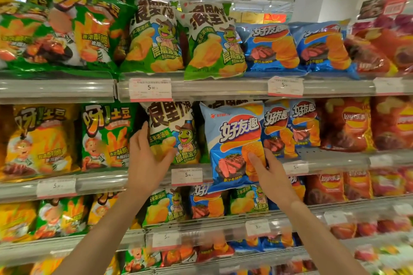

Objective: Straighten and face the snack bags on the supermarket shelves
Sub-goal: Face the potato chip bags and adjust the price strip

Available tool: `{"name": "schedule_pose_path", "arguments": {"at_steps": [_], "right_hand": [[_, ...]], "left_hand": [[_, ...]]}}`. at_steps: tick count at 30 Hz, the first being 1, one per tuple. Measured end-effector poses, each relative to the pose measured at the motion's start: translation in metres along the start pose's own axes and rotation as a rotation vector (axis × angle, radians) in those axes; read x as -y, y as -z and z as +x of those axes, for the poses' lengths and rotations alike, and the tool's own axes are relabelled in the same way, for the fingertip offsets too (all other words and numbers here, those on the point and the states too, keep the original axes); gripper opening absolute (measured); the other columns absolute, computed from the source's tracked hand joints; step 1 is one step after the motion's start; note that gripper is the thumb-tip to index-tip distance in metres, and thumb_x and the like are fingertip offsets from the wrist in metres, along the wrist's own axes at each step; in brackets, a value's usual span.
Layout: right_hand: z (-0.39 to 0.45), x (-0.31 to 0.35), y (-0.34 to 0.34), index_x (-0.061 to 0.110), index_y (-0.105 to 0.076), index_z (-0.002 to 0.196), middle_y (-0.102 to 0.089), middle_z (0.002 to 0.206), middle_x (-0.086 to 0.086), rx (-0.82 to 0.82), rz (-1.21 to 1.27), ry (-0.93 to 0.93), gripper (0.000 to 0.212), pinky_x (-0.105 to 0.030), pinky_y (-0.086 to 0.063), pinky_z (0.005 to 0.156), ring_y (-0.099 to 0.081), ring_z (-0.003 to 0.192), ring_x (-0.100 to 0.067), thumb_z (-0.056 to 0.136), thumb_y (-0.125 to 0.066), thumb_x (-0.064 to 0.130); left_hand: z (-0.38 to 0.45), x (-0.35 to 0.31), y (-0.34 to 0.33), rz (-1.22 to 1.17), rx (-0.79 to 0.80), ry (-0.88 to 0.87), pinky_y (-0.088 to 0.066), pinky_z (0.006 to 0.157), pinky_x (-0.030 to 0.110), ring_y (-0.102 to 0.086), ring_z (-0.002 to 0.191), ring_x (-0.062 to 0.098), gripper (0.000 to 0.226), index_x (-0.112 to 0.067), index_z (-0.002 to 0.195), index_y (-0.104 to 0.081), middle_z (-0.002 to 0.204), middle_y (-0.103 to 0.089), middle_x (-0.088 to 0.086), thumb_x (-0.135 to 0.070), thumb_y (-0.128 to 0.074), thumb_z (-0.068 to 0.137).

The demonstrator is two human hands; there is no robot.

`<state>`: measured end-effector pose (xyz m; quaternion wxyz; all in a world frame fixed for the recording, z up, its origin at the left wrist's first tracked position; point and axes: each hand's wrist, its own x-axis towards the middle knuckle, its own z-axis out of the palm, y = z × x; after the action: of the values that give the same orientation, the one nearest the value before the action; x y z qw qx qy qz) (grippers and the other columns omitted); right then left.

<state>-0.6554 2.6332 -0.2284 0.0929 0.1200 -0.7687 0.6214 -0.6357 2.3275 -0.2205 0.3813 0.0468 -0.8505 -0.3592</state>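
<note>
On the second shelf, my left hand (pixel 148 158) grips the lower left side of a white-and-green turtle chip bag (pixel 174 131), which stands upright. My right hand (pixel 268 174) holds the lower right corner of a large blue steak-flavour chip bag (pixel 232 140). That blue bag is pulled forward off the shelf, hangs over the shelf rail and tilts slightly. Behind it to the right stand two smaller blue bags (pixel 290 127) of the same kind.
The top shelf carries green fry bags (pixel 85 27), turtle bags (pixel 156 38) and blue bags (pixel 272 47), several leaning. Red chip bags (pixel 348 125) fill the right side. Yellow and green bags (pixel 40 138) stand at left. Price tags (pixel 150 89) line the shelf rails; lower shelves hold more bags.
</note>
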Motion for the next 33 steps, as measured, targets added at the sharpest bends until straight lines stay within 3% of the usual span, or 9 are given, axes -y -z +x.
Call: {"name": "schedule_pose_path", "arguments": {"at_steps": [3, 5, 10, 14, 18, 23, 29, 31, 33], "right_hand": [[-0.001, -0.003, 0.021, 0.031, -0.054, 0.140, -0.070, 0.118, 0.023, -0.066, 0.001, 0.014, 0.044, -0.014, -0.046, 0.094, -0.063, 0.110, 0.007, 0.100, -0.054, 0.049], [0.000, -0.007, 0.037, 0.024, -0.051, 0.145, -0.073, 0.112, 0.010, -0.099, 0.016, 0.029, 0.051, -0.019, -0.048, 0.091, -0.067, 0.104, 0.000, 0.100, -0.053, 0.049], [0.007, -0.016, 0.081, 0.023, -0.065, 0.113, -0.068, 0.079, 0.025, -0.199, -0.010, 0.048, 0.021, -0.024, -0.046, 0.074, -0.064, 0.075, 0.006, 0.105, -0.052, 0.038], [0.014, -0.025, 0.111, 0.040, -0.064, 0.110, -0.073, 0.095, 0.026, -0.231, -0.020, 0.030, 0.013, -0.015, -0.051, 0.073, -0.068, 0.088, 0.007, 0.105, -0.052, 0.040], [0.024, -0.036, 0.140, 0.038, -0.061, 0.110, -0.072, 0.097, 0.030, -0.293, -0.015, 0.000, 0.009, -0.002, -0.048, 0.067, -0.067, 0.089, 0.012, 0.105, -0.053, 0.040], [0.053, -0.044, 0.175, 0.027, -0.058, 0.110, -0.069, 0.094, 0.011, -0.388, -0.076, -0.038, 0.018, -0.020, -0.044, 0.066, -0.065, 0.084, -0.001, 0.104, -0.053, 0.043], [0.090, -0.050, 0.199, 0.031, -0.054, 0.105, -0.059, 0.091, 0.011, -0.460, -0.239, -0.026, 0.014, -0.025, -0.041, 0.066, -0.059, 0.083, -0.006, 0.104, -0.048, 0.044], [0.099, -0.052, 0.199, 0.016, -0.055, 0.121, -0.066, 0.102, -0.003, -0.455, -0.301, -0.029, 0.032, -0.038, -0.049, 0.076, -0.064, 0.094, -0.026, 0.106, -0.046, 0.042], [0.104, -0.056, 0.196, 0.007, -0.050, 0.137, -0.061, 0.130, -0.019, -0.458, -0.478, -0.045, 0.047, -0.052, -0.047, 0.097, -0.056, 0.120, -0.042, 0.106, -0.043, 0.042]], "left_hand": [[-0.003, -0.010, -0.003, 0.075, -0.137, -0.155, -0.038, 0.104, 0.039, -0.041, 0.129, 0.032, 0.073, -0.004, 0.147, -0.043, 0.137, -0.046, 0.022, -0.030, -0.078, 0.089], [-0.005, -0.021, -0.010, 0.092, -0.143, -0.219, -0.044, 0.100, 0.041, -0.045, 0.124, 0.032, 0.061, -0.004, 0.139, -0.051, 0.132, -0.048, 0.021, -0.021, -0.079, 0.087], [-0.005, -0.062, -0.045, 0.134, -0.045, -0.396, -0.048, 0.094, 0.042, -0.051, 0.118, 0.033, 0.044, -0.006, 0.125, -0.064, 0.125, -0.054, 0.017, -0.017, -0.080, 0.086], [-0.007, -0.097, -0.083, 0.178, 0.103, -0.477, -0.047, 0.099, 0.047, -0.050, 0.123, 0.034, 0.042, -0.007, 0.123, -0.067, 0.130, -0.057, 0.016, -0.022, -0.080, 0.086], [-0.008, -0.129, -0.115, 0.255, 0.152, -0.559, -0.043, 0.103, 0.052, -0.046, 0.130, 0.034, 0.047, -0.011, 0.124, -0.067, 0.138, -0.057, 0.015, -0.023, -0.081, 0.082], [-0.003, -0.148, -0.138, 0.406, 0.220, -0.574, -0.036, 0.114, 0.058, -0.046, 0.139, 0.043, 0.059, -0.010, 0.127, -0.069, 0.148, -0.052, 0.020, -0.025, -0.089, 0.073], [-0.002, -0.149, -0.148, 0.498, 0.227, -0.539, -0.033, 0.117, 0.060, -0.043, 0.142, 0.045, 0.059, -0.010, 0.125, -0.073, 0.152, -0.049, 0.022, -0.023, -0.092, 0.071], [-0.003, -0.149, -0.152, 0.490, 0.216, -0.539, -0.032, 0.118, 0.061, -0.043, 0.142, 0.045, 0.058, -0.010, 0.124, -0.073, 0.152, -0.049, 0.022, -0.021, -0.092, 0.070], [-0.003, -0.148, -0.155, 0.477, 0.208, -0.545, -0.032, 0.118, 0.062, -0.042, 0.142, 0.045, 0.058, -0.009, 0.124, -0.073, 0.152, -0.049, 0.023, -0.019, -0.092, 0.070]]}}
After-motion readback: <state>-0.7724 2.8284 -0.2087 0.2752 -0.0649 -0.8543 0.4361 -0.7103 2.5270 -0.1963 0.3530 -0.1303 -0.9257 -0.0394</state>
